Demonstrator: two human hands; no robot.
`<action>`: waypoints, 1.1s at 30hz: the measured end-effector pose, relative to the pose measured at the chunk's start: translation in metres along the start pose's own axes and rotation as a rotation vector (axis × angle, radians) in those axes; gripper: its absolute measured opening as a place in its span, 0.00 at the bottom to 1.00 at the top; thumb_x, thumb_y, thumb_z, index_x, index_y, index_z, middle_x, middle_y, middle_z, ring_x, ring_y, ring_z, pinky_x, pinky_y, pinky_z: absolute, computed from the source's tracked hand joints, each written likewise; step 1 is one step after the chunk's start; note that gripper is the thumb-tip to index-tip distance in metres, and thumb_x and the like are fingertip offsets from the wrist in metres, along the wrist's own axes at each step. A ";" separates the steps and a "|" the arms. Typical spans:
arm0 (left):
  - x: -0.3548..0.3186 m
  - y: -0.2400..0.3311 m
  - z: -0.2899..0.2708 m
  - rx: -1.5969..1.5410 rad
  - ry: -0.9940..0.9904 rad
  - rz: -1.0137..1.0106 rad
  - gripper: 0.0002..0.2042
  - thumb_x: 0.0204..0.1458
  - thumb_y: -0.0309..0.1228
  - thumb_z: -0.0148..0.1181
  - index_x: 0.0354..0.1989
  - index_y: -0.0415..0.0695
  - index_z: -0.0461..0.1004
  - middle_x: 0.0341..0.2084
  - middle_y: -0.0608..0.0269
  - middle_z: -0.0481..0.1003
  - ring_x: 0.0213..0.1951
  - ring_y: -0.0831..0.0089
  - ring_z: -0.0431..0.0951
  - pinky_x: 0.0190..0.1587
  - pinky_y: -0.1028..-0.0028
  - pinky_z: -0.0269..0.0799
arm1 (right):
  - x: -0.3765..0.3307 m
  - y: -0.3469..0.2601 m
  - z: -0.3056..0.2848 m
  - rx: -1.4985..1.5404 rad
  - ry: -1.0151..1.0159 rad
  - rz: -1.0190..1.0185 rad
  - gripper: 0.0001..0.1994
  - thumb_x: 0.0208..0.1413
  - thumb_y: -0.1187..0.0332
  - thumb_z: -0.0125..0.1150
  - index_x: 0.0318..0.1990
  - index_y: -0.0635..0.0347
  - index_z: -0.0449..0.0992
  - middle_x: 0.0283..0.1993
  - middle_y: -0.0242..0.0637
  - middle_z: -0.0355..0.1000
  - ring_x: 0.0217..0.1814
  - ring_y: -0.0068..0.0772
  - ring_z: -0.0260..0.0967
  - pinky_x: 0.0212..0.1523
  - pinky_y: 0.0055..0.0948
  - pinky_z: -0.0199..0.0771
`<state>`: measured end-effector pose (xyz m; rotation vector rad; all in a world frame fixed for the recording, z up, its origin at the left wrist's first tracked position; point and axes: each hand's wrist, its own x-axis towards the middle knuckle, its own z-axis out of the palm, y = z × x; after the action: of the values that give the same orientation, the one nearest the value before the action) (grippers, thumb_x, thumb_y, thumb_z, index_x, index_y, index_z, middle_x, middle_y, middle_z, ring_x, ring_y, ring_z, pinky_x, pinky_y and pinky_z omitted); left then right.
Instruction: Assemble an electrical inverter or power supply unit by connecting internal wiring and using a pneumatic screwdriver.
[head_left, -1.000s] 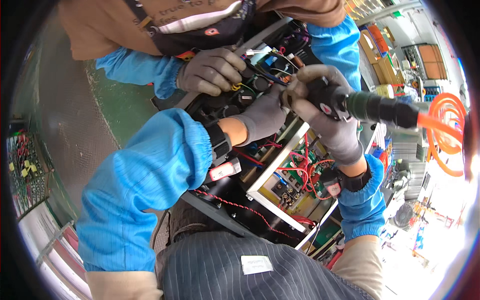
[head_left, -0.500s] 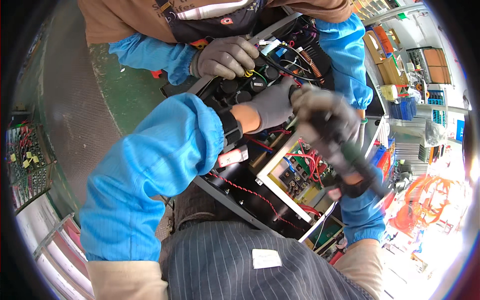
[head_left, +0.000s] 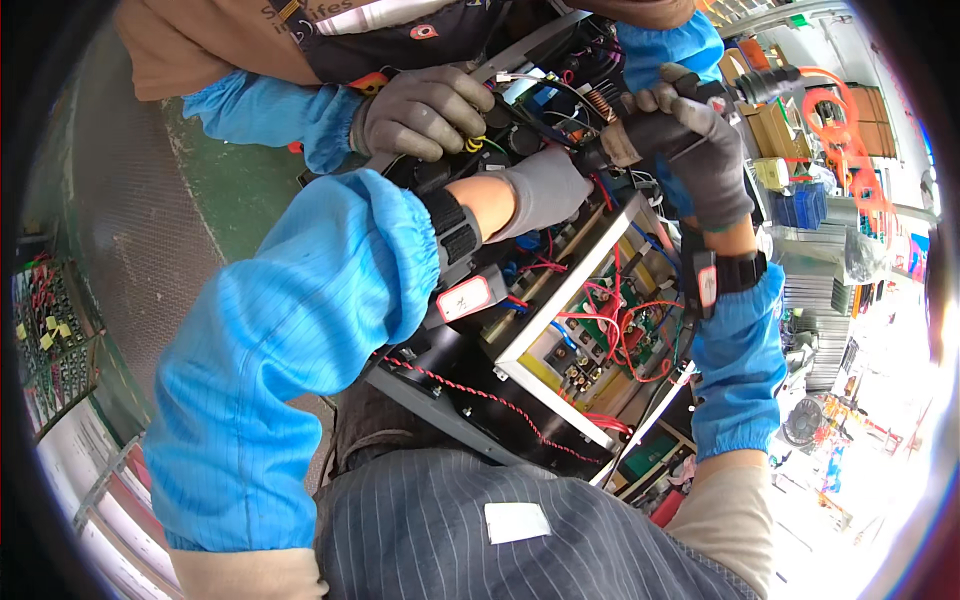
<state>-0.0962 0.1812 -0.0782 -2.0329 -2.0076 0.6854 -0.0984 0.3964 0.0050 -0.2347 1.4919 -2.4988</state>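
My right hand (head_left: 712,165), in a grey glove, is closed around a dark power screwdriver (head_left: 640,138) held almost level, with an orange coiled hose (head_left: 845,125) at its rear end. The tool's nose points left and down at the wiring. My left hand (head_left: 545,195), also gloved, reaches into the metal-framed electrical cabinet (head_left: 435,405) right beside that nose. Its fingers look curled together, and whatever they hold is hidden. Below it a white inner frame (head_left: 552,385) surrounds a green circuit board (head_left: 632,330) with red and blue wires.
Across the cabinet a co-worker's gloved hand (head_left: 425,112) rests on the frame's edge near a yellow wire. A twisted red cable (head_left: 480,398) runs along the near black panel. Shelves with blue bins (head_left: 800,208) stand at right, a rack of parts (head_left: 60,315) at far left.
My right hand has swung the screwdriver up and away from me, from a blurred downward tilt to nearly level. The orange hose now hangs higher. My left hand stays about where it was.
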 end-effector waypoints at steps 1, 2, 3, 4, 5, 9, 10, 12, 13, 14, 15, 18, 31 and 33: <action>-0.006 0.004 0.013 -0.003 -0.010 -0.006 0.15 0.54 0.36 0.69 0.49 0.48 0.83 0.44 0.67 0.83 0.43 0.64 0.85 0.41 0.61 0.80 | -0.003 0.000 0.011 -0.108 -0.025 -0.025 0.19 0.61 0.71 0.64 0.58 0.67 0.71 0.49 0.45 0.80 0.51 0.39 0.81 0.58 0.37 0.80; -0.008 0.009 0.024 -0.219 0.028 -0.081 0.14 0.56 0.37 0.67 0.48 0.46 0.82 0.41 0.66 0.82 0.41 0.64 0.83 0.39 0.62 0.79 | -0.008 0.000 0.022 -0.218 -0.037 -0.051 0.20 0.61 0.72 0.64 0.58 0.68 0.71 0.48 0.44 0.80 0.51 0.37 0.81 0.57 0.36 0.80; -0.009 0.012 0.035 -0.433 0.065 -0.157 0.13 0.59 0.38 0.65 0.47 0.45 0.80 0.38 0.65 0.81 0.38 0.65 0.82 0.37 0.62 0.78 | -0.007 0.004 0.035 -0.318 -0.093 -0.119 0.21 0.60 0.74 0.67 0.60 0.68 0.72 0.48 0.40 0.80 0.52 0.35 0.80 0.56 0.34 0.81; -0.005 0.016 0.043 -0.652 0.113 -0.220 0.13 0.61 0.39 0.63 0.46 0.43 0.79 0.35 0.63 0.80 0.35 0.66 0.81 0.36 0.63 0.77 | -0.013 0.004 0.052 -0.382 -0.070 -0.120 0.23 0.58 0.75 0.68 0.61 0.67 0.73 0.48 0.39 0.80 0.52 0.34 0.80 0.55 0.34 0.81; -0.006 0.016 0.048 -0.865 0.148 -0.297 0.14 0.63 0.40 0.61 0.46 0.42 0.78 0.32 0.62 0.79 0.32 0.67 0.80 0.34 0.63 0.76 | -0.014 0.005 0.068 -0.436 -0.063 -0.127 0.24 0.57 0.75 0.70 0.61 0.66 0.73 0.48 0.37 0.80 0.52 0.33 0.80 0.55 0.33 0.81; 0.003 0.004 0.013 -1.588 0.140 -0.557 0.15 0.67 0.41 0.56 0.43 0.39 0.75 0.26 0.61 0.76 0.26 0.69 0.77 0.31 0.65 0.73 | -0.021 0.011 0.055 -0.475 0.072 -0.187 0.20 0.58 0.72 0.74 0.57 0.64 0.79 0.47 0.35 0.81 0.49 0.27 0.79 0.51 0.28 0.82; -0.007 -0.001 0.000 -1.872 0.025 -0.739 0.15 0.67 0.41 0.56 0.42 0.39 0.75 0.25 0.62 0.76 0.26 0.69 0.76 0.30 0.65 0.73 | -0.019 0.013 0.058 -0.469 0.064 -0.188 0.20 0.58 0.72 0.74 0.57 0.64 0.79 0.47 0.35 0.81 0.49 0.27 0.79 0.51 0.28 0.82; -0.013 0.000 0.010 -1.932 0.013 -0.737 0.15 0.67 0.41 0.55 0.42 0.39 0.75 0.25 0.62 0.76 0.26 0.69 0.76 0.30 0.66 0.73 | -0.016 0.018 0.065 -0.470 0.106 -0.179 0.18 0.58 0.71 0.74 0.55 0.63 0.80 0.45 0.35 0.81 0.45 0.27 0.80 0.49 0.27 0.82; -0.017 0.000 0.013 -1.996 0.005 -0.726 0.15 0.67 0.41 0.55 0.43 0.39 0.75 0.25 0.62 0.76 0.26 0.69 0.76 0.30 0.66 0.73 | -0.014 0.019 0.069 -0.466 0.098 -0.178 0.18 0.58 0.71 0.74 0.55 0.63 0.80 0.45 0.35 0.81 0.45 0.27 0.80 0.49 0.27 0.82; -0.015 -0.003 -0.001 -1.995 0.004 -0.710 0.15 0.67 0.41 0.55 0.43 0.39 0.75 0.25 0.62 0.76 0.26 0.69 0.76 0.30 0.66 0.73 | -0.018 0.016 0.068 -0.482 0.114 -0.180 0.18 0.58 0.71 0.74 0.54 0.63 0.80 0.44 0.34 0.82 0.44 0.26 0.80 0.48 0.27 0.82; -0.011 -0.006 -0.016 -2.088 -0.035 -0.746 0.15 0.68 0.41 0.55 0.43 0.40 0.74 0.25 0.63 0.75 0.26 0.69 0.75 0.30 0.66 0.73 | -0.022 0.013 0.066 -0.498 0.131 -0.182 0.17 0.58 0.70 0.74 0.54 0.62 0.80 0.44 0.34 0.82 0.42 0.26 0.80 0.46 0.26 0.82; -0.014 0.012 0.039 -1.762 0.122 -0.637 0.14 0.68 0.42 0.55 0.43 0.42 0.73 0.24 0.64 0.74 0.25 0.70 0.75 0.30 0.67 0.73 | -0.009 0.017 0.079 -0.490 0.110 -0.195 0.18 0.58 0.70 0.74 0.54 0.63 0.80 0.43 0.34 0.82 0.41 0.24 0.80 0.44 0.26 0.83; -0.019 -0.003 -0.012 -2.221 -0.030 -0.805 0.13 0.67 0.44 0.54 0.38 0.48 0.72 0.20 0.73 0.70 0.21 0.78 0.68 0.25 0.73 0.68 | -0.018 0.015 0.080 -0.487 0.151 -0.164 0.18 0.56 0.74 0.72 0.54 0.63 0.80 0.42 0.37 0.82 0.44 0.28 0.81 0.46 0.28 0.84; -0.015 0.000 -0.005 -2.160 -0.018 -0.807 0.12 0.67 0.43 0.53 0.37 0.48 0.71 0.20 0.74 0.70 0.20 0.79 0.68 0.25 0.74 0.67 | -0.016 0.016 0.074 -0.500 0.137 -0.197 0.17 0.56 0.74 0.73 0.53 0.64 0.80 0.43 0.37 0.82 0.45 0.29 0.82 0.47 0.29 0.84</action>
<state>-0.0931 0.1672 -0.0710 -0.6932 -3.2790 -2.4308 -0.0629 0.3311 0.0255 -0.3074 2.2367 -2.2716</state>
